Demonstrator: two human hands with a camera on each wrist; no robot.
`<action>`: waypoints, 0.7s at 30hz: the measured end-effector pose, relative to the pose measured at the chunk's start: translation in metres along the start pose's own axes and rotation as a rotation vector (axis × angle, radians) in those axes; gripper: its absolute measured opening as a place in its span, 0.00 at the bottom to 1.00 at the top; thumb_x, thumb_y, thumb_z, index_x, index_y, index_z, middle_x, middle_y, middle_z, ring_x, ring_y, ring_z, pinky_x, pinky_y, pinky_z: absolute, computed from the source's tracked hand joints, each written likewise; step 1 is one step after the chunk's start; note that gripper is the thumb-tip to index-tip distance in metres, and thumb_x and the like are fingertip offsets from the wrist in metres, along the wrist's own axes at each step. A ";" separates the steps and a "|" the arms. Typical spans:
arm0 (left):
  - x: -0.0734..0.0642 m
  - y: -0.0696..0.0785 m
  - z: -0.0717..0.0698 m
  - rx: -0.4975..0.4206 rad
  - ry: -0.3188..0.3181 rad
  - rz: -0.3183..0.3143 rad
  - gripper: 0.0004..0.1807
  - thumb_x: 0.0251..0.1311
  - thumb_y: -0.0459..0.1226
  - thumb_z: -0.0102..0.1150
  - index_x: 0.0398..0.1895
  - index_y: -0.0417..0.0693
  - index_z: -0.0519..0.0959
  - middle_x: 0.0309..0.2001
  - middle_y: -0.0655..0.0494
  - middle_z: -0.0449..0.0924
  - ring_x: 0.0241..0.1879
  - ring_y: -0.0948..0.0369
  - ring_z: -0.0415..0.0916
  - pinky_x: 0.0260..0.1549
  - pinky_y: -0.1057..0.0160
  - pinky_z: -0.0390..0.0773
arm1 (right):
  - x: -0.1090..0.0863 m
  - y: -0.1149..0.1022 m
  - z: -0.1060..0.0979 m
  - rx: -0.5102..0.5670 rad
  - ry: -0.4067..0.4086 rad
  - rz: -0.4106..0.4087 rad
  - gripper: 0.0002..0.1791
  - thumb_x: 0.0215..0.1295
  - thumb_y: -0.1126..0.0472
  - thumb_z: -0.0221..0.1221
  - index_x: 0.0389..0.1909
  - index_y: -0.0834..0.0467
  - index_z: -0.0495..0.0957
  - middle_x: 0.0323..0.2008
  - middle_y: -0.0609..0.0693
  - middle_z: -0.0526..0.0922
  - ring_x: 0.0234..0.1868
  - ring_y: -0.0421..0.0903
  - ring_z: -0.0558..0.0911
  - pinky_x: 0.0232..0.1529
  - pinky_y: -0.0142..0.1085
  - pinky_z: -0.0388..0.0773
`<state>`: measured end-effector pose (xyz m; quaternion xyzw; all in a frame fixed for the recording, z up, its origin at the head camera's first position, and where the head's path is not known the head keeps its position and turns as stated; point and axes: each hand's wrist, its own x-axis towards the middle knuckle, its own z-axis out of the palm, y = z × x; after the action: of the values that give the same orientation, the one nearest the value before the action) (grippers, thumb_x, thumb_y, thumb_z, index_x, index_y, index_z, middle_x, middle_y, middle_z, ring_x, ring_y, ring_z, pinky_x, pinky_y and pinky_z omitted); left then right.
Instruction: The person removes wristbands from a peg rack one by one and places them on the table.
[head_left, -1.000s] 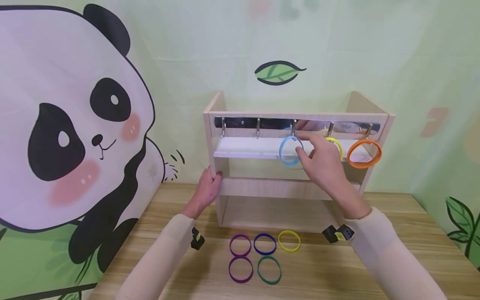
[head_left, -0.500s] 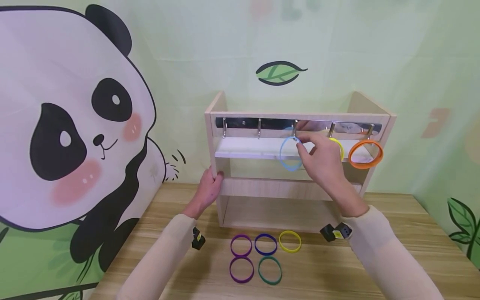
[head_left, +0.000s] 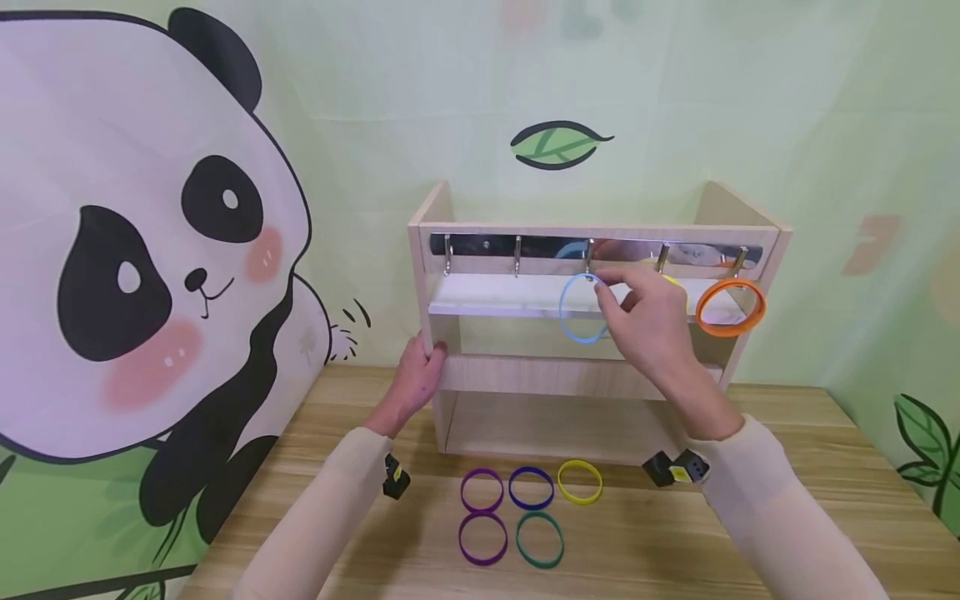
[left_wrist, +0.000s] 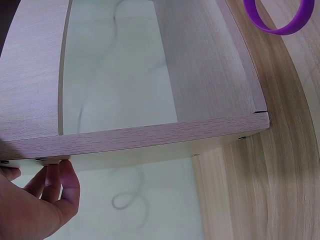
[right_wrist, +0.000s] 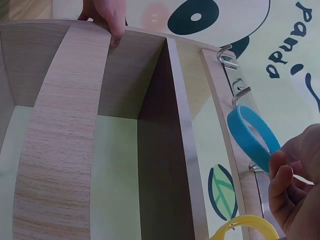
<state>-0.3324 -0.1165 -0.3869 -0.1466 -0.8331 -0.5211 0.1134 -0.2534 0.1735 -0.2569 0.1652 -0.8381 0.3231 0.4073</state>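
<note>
Between thumb and fingers, my right hand [head_left: 647, 321] pinches a light blue silicone wristband [right_wrist: 245, 135] at the middle hook [head_left: 589, 254] of a wooden shelf rack [head_left: 510, 375]. Whether the band is over the hook tip, I cannot tell. My left hand [head_left: 416, 371] grips the rack's left side panel, with fingers on the outer face in the left wrist view and thumb toward the inside. An orange wristband [head_left: 723, 332] hangs on the far right hook. A yellow wristband [right_wrist: 250, 220] hangs beside it, partly hidden behind my right hand in the head view.
Two purple wristbands [head_left: 483, 562], a dark blue wristband [head_left: 531, 507], a second yellow wristband [head_left: 580, 501] and a green wristband [head_left: 540, 565] lie on the wooden table [head_left: 637, 542] before the rack. Two hooks [head_left: 517, 254] at left hold nothing. A panda-print cloth [head_left: 360, 208] hangs behind.
The light blue wristband has turned in my right fingers and shows a thinner edge, sitting slightly lower. My left hand keeps its grip on the side panel.
</note>
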 end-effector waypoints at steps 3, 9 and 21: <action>0.000 0.000 0.000 -0.001 -0.001 0.001 0.26 0.71 0.41 0.37 0.70 0.45 0.56 0.59 0.41 0.64 0.55 0.47 0.69 0.50 0.45 0.75 | -0.002 -0.001 -0.002 0.008 0.009 -0.013 0.10 0.61 0.65 0.60 0.42 0.62 0.84 0.36 0.53 0.84 0.16 0.44 0.71 0.15 0.27 0.65; 0.001 -0.001 0.000 -0.009 -0.005 0.023 0.25 0.71 0.40 0.37 0.69 0.45 0.57 0.60 0.40 0.65 0.56 0.46 0.70 0.49 0.44 0.75 | -0.007 -0.003 -0.005 0.003 0.005 -0.029 0.09 0.61 0.65 0.60 0.40 0.62 0.84 0.32 0.53 0.83 0.16 0.44 0.71 0.16 0.29 0.65; 0.002 -0.003 0.001 -0.008 -0.009 0.019 0.26 0.71 0.41 0.36 0.70 0.45 0.56 0.60 0.40 0.65 0.56 0.46 0.69 0.50 0.44 0.75 | -0.035 0.008 0.000 -0.008 -0.094 -0.070 0.08 0.58 0.67 0.62 0.38 0.63 0.84 0.26 0.51 0.81 0.15 0.40 0.68 0.14 0.30 0.65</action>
<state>-0.3352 -0.1165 -0.3888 -0.1573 -0.8302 -0.5226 0.1139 -0.2361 0.1794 -0.2880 0.2075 -0.8513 0.2972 0.3792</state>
